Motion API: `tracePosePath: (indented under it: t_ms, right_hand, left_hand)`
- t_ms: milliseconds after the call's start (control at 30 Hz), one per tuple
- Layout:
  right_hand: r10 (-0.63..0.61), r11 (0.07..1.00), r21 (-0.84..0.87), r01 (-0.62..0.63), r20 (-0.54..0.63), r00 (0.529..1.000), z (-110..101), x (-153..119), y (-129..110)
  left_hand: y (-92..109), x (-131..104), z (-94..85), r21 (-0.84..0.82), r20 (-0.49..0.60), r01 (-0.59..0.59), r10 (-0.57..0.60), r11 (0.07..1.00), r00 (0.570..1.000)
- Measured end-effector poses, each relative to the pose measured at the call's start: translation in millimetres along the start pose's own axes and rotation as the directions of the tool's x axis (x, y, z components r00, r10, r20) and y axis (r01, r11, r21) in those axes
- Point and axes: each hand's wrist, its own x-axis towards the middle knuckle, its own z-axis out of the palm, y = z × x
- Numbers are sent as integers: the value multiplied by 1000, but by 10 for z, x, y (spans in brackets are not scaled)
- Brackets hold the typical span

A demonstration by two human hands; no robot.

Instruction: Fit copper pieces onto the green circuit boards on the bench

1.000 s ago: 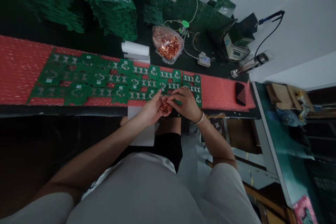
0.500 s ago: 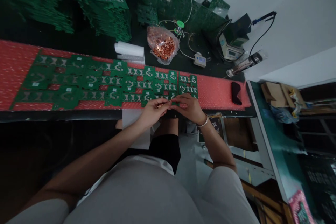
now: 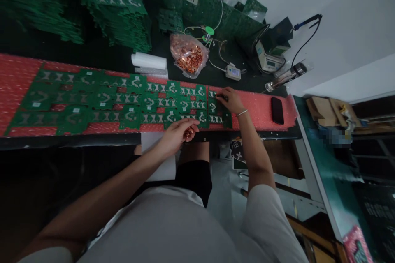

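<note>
My left hand (image 3: 176,134) is curled near the bench's front edge, with several small copper pieces (image 3: 188,132) showing inside its fingers. Over the upper part of the rightmost green circuit board (image 3: 217,120), my right hand (image 3: 231,100) has its fingertips pinched together; whatever is between them is too small to make out. More green circuit boards (image 3: 160,102) lie in a row to the left, with silvery pad shapes and white labels on them. Behind the row rests a clear plastic bag (image 3: 189,56) full of copper pieces.
Pink bubble wrap (image 3: 257,109) runs under the boards, with a dark phone (image 3: 277,110) on it at right. Tall stacks of green boards (image 3: 115,12) stand at back left. A white roll (image 3: 149,61), solder spool (image 3: 209,33) and soldering station (image 3: 270,59) are behind.
My right hand has left my left hand and moved up and right onto the rightmost board. My left hand stays near the edge, its copper pieces now visible. The view has shifted slightly.
</note>
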Motion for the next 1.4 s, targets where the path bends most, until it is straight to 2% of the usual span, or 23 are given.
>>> tracePosePath:
  t_ms: [300, 400, 600, 667, 767, 833, 900, 967, 1067, 1233, 1400]
  right_hand:
    - [-1, 998, -56, 2, 24, 1000, 46, 42, 5]
    - [7, 989, -146, -1, 42, 999, 46, 49, -47]
    - [7, 921, -383, 72, 200, 980, 3, -45, -233]
    - [33, 910, -412, 45, 180, 983, -11, -98, -356]
    - [-4, 970, -242, 12, 34, 999, -19, -178, -668]
    - [-96, 995, -14, 96, -37, 995, -15, -230, -943]
    - [-201, 965, 164, 204, -36, 979, -1, -269, -1209]
    - [-264, 935, 241, 260, -16, 964, 25, -286, -1411]
    - [-288, 938, 203, 282, 0, 958, 76, -273, -1554]
    - [-312, 948, 85, 307, 52, 949, 138, -263, -1587]
    - [-263, 965, 15, 264, -34, 964, 140, -342, -1569]
  left_hand:
    - [18, 21, -34, -15, 17, 2, -2, 1000, 1000]
    - [17, 16, -30, -20, 7, 6, -6, 1000, 1000]
    - [36, 28, -46, -64, 1, 23, -23, 998, 1000]
    - [59, 33, -53, -94, 7, 35, -34, 995, 999]
    - [94, 36, -58, -130, 35, 34, -30, 991, 999]
    - [105, 39, -58, -140, 60, 35, -27, 990, 998]
    - [101, 46, -55, -142, 84, 36, -24, 989, 996]
    - [81, 56, -52, -144, 100, 36, -22, 989, 995]
    - [40, 66, -54, -137, 109, 26, -11, 990, 994]
    - [20, 41, -57, -113, 155, -8, 25, 994, 988]
    - [56, 13, -50, -81, 104, -6, 14, 997, 995]
